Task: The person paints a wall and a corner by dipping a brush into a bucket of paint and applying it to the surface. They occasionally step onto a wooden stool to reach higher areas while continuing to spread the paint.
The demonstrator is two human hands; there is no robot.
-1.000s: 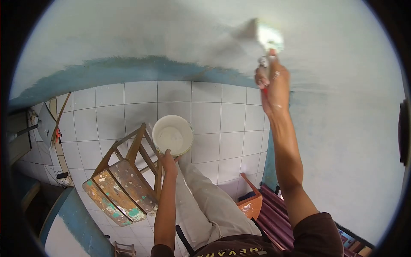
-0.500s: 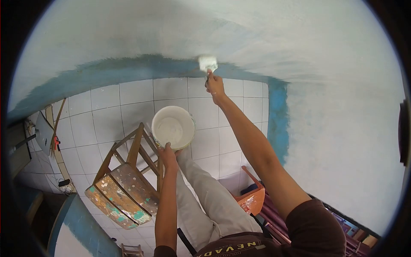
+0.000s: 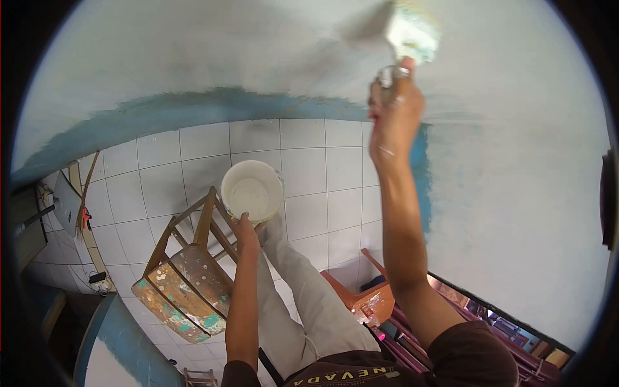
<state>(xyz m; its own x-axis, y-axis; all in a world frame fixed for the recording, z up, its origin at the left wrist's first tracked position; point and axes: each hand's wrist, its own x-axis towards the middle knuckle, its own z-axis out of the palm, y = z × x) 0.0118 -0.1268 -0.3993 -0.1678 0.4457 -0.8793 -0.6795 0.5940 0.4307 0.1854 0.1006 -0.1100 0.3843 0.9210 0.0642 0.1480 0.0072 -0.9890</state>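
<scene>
My left hand point(image 3: 246, 231) grips the near rim of a white bucket point(image 3: 281, 187), thumb over the edge and fingers beneath. Whitish paint point(image 3: 250, 198) lies in the bottom of the bucket. My right hand point(image 3: 398, 106) is closed round the handle of a wide paintbrush point(image 3: 411, 35), raised high at the upper wall. Pale paint covers the brush head, which is blurred by motion. Whitish paint coats most of the wall point(image 3: 258, 45), and a band of blue point(image 3: 258, 106) shows along its lower edge above the tiles.
A paint-spattered wooden chair point(image 3: 187, 290) stands left of my legs. An orange plastic chair point(image 3: 371, 300) is on the right, beside dark red rails point(image 3: 412, 342). White tiles point(image 3: 303, 168) cover the surface below the blue band. At far left stands a blue-and-white partition point(image 3: 122, 335).
My right hand has swept the paintbrush up and to the right, away from the blue band. The bucket in my left hand has shifted slightly left.
</scene>
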